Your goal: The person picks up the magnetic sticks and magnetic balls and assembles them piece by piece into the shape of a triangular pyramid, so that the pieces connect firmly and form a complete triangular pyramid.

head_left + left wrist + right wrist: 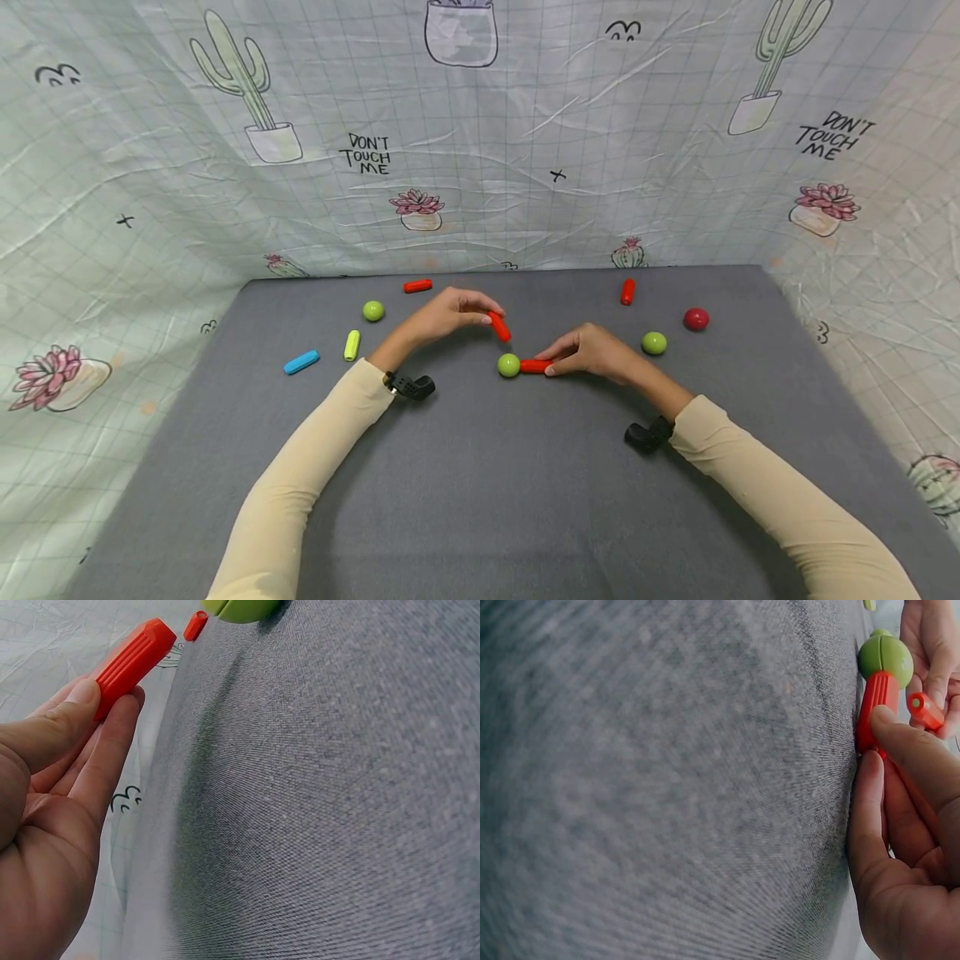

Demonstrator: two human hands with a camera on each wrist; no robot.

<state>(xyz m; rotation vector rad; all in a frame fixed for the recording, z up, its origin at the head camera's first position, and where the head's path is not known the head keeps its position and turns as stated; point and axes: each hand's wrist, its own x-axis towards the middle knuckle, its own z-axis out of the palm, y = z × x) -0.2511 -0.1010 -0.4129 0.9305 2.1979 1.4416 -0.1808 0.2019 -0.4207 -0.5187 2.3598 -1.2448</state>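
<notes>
My left hand (454,314) pinches one end of a red grooved plastic stick (499,327) between thumb and fingers, holding it tilted above the table. In the left wrist view, the free end of that red stick (142,656) points up and away from the palm. With thumb and fingertips my right hand (588,350) grips a second red stick (534,366), lying low at the table. Its far end meets a green ball (508,365); the right wrist view shows the green ball (885,660) with a small knob on its far side.
On the grey table (450,500) to the left lie a blue stick (302,362), a yellow-green stick (352,345), a green ball (373,311) and a red stick (417,286). Rightward are another red stick (627,292), a green ball (654,342) and a dark red ball (696,318).
</notes>
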